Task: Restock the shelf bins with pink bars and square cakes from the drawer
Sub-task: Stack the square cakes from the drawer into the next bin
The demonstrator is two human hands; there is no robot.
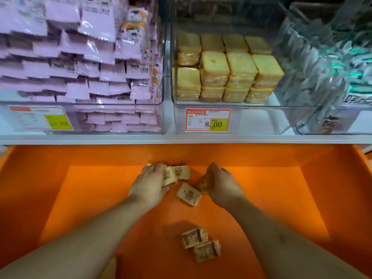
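Loose square cake [188, 194] lies between the hands: left hand [150, 183] and right hand [221, 186] each grip cakes; right nearer.

A clear bin [314, 81] of silver packets [314, 63] with green print stands on the white shelf [181, 139], at its right end. Two price tags face out just above the shelf's front edge: a blurred one [41, 117] at left, one reading 8.00 [208, 120] near the middle.
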